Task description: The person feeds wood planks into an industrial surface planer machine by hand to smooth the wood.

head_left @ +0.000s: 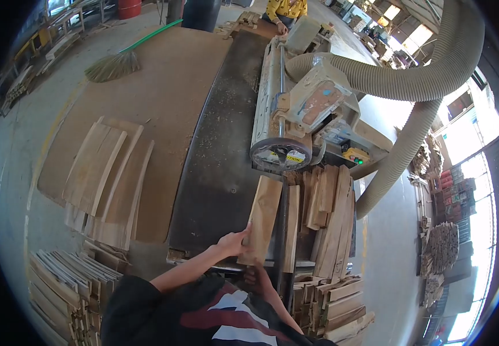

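A flat wooden board (pixel 265 210) lies along the right side of the dark machine table (pixel 215 173), pointing toward the saw. My left hand (pixel 235 243) grips its left edge, thumb and fingers closed around it. At the near end of the board, my right hand (pixel 254 275) is curled against the wood, its fingers partly hidden. Just ahead stands the saw machine (pixel 313 104), with a round black handwheel (pixel 281 154) facing me. Several narrow wood strips (pixel 333 225) lie to the right, beyond a dark fence.
Curved boards (pixel 102 167) rest on the brown side table (pixel 163 98), near a straw broom (pixel 114 66). Wood stacks stand at lower left (pixel 70 288) and lower right (pixel 336 305). A thick hose (pixel 399 78) arches overhead. At the far end is another person (pixel 287 11).
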`<action>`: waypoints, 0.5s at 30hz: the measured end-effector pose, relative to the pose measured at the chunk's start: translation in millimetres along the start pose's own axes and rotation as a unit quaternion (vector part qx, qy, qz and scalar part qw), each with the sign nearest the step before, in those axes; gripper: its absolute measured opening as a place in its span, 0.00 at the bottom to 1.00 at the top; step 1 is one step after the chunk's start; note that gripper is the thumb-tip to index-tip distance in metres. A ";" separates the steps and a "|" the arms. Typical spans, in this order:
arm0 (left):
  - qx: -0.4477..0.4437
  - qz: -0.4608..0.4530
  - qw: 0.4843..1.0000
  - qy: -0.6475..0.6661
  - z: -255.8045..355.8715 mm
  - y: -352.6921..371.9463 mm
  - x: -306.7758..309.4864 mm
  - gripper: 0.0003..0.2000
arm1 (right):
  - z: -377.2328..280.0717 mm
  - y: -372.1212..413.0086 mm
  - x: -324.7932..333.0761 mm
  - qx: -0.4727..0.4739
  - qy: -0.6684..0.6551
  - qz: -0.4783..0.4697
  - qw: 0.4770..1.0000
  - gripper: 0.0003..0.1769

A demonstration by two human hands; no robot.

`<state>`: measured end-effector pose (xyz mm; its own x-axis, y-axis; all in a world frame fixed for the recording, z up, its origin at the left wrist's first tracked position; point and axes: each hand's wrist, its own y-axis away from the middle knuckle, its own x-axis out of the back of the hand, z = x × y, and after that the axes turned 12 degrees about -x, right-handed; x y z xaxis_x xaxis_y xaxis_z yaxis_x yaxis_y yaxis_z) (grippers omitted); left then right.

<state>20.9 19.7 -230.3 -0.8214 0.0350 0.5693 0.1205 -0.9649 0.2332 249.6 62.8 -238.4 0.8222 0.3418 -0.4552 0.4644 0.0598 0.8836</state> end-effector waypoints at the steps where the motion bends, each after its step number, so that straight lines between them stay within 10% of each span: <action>1: -0.049 0.002 0.999 0.000 -9.6 -12.2 -6.4 0.54 | -1.6 0.6 2.6 0.031 -0.053 -0.002 0.998 0.26; 15: 0.027 0.001 1.000 -0.007 37.6 -36.9 3.2 0.57 | -19.4 -3.0 -10.8 0.192 0.028 0.204 0.960 0.25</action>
<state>34.8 65.2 -207.5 -0.8138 0.0378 0.5799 0.1520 -0.9493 0.2751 233.0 77.1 -234.0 0.9473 0.3139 -0.0644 0.2043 -0.4366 0.8761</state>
